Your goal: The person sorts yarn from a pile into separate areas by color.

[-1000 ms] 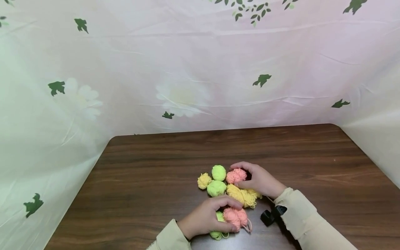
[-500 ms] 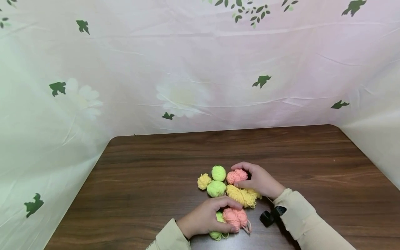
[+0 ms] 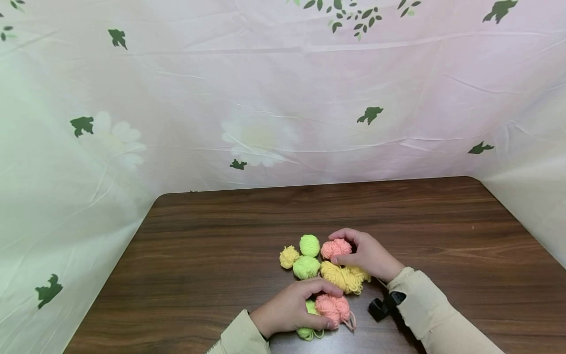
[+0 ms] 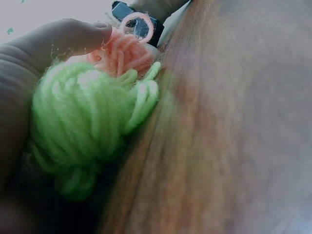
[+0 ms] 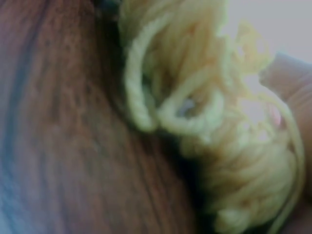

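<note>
1. Held near pink yarn point(image 3: 333, 309) + loopy green yarn point(image 4: 87, 112) in curled L hand point(image 3: 289, 305); pinched far pink yarn point(image 3: 337, 249) w/ R hand point(image 3: 370, 255), above yellow skein point(image 3: 342, 277).
2. Prob. partway: clustered on table point(image 3: 199, 270), colours mixed.
3. Left out of grip: round green ball point(image 3: 309, 245), oval green ball point(image 3: 306, 267), small yellow ball point(image 3: 289, 256).
4. Saw no brands, labels, writing.

Can see the near green yarn point(image 3: 308, 334) only partly behind the left hand point(image 3: 294, 305), likewise the far pink yarn point(image 3: 336, 249) behind the right hand point(image 3: 370, 254); find both sleeves point(image 3: 442, 309) cut off nearest the camera; get only blurred yellow yarn point(image 5: 246, 178) in the right wrist view.
</note>
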{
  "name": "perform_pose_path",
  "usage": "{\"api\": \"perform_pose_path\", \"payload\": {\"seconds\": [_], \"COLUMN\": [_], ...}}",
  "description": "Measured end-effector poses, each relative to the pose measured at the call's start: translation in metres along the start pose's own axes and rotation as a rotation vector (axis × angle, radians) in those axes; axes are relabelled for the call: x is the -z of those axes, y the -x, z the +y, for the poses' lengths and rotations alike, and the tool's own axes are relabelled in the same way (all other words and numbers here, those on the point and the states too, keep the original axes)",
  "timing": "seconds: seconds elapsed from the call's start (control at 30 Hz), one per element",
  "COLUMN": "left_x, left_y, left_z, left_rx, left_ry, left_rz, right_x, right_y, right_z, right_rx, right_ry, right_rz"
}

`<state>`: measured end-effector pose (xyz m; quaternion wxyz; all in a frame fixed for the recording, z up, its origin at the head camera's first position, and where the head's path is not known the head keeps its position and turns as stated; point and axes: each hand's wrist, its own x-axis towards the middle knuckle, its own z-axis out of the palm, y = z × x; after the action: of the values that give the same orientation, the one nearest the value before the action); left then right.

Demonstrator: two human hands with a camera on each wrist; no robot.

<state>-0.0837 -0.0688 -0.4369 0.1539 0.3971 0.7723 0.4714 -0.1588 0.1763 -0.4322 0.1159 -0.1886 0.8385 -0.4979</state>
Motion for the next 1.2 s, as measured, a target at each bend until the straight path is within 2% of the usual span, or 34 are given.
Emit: {"api": "perform_pose_path", "payload": {"seconds": [0.6,1.2], "left_x": [-0.0005,0.0], "left_y": [0.0013,0.0003], "left_z": [-0.0015,-0.0012], "left_rx": [0.008,0.011], "left_ry": [0.008,0.0], "left_rz": [0.001,-0.004], "right_x": [-0.001,0.0001], "right_y": [0.0013,0.0034], "right_z": [0.0016,0.0028], "right_rx": [0.009,0.011], "right_ry": [-0.114,-0.118], "right_rz": [0.022,0.054]}}
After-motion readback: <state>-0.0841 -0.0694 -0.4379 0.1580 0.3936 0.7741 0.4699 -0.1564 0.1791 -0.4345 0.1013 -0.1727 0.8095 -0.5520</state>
